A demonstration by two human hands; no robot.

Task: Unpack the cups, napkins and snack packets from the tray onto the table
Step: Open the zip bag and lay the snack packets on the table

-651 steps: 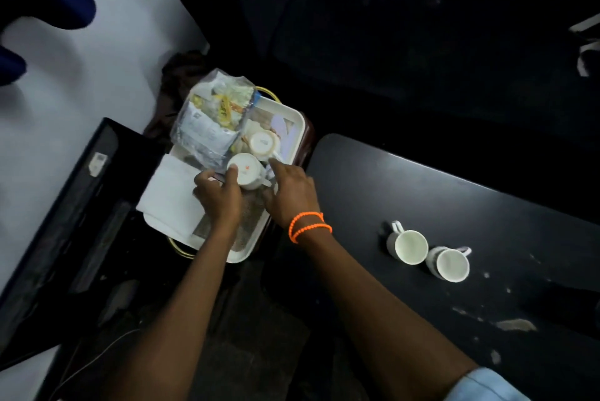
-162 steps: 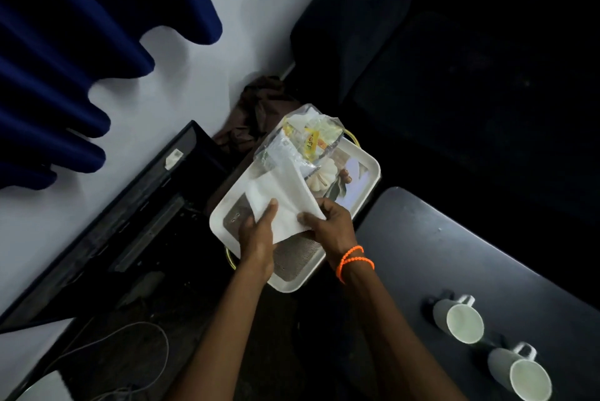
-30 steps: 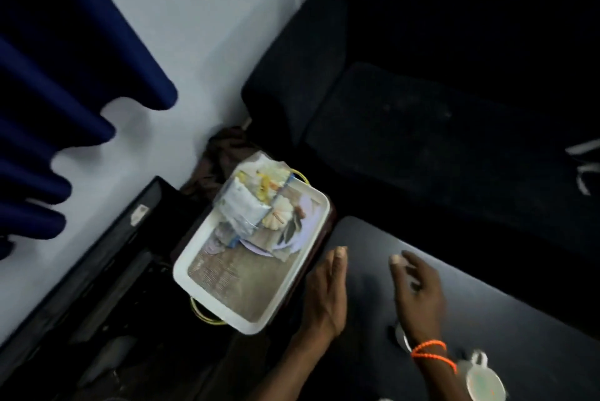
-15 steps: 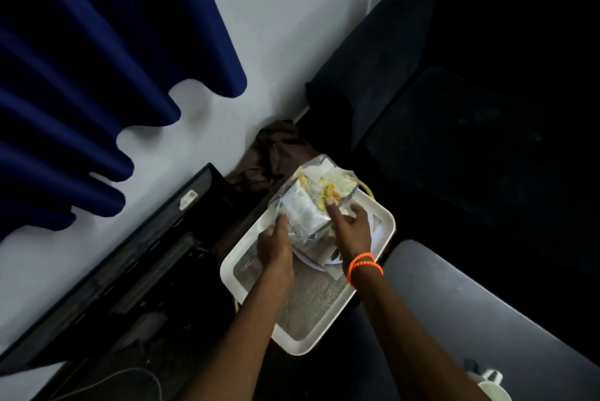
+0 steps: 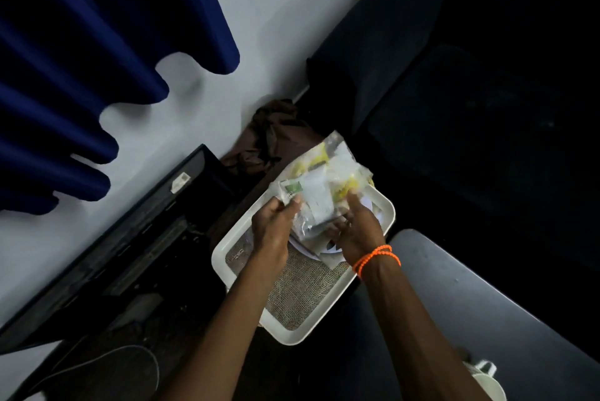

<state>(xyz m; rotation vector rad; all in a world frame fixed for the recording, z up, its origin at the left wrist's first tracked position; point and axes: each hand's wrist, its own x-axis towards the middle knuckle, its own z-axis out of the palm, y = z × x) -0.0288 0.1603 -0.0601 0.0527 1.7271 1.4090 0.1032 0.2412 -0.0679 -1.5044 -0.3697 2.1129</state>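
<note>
A clear bag of snack packets (image 5: 321,179) with yellow and green print is held just above the far end of the white tray (image 5: 285,334). My left hand (image 5: 272,228) grips the bag's left edge. My right hand (image 5: 357,231), with an orange bead bracelet, holds its right underside. Beneath the bag a white plate or paper (image 5: 311,249) lies on the tray's woven-pattern floor. One white cup (image 5: 487,381) shows at the bottom right on the dark table (image 5: 470,296), partly hidden by my right arm.
A black flat screen (image 5: 130,238) leans against the white wall at the left. A brown cloth (image 5: 272,137) lies behind the tray. A dark sofa (image 5: 470,108) fills the right. Blue curtains (image 5: 81,59) hang at top left. A white cable (image 5: 113,358) runs across the floor.
Both hands went from over the table a second ago back to the tray and took hold of the snack bag, which now sits lifted off the tray between them.
</note>
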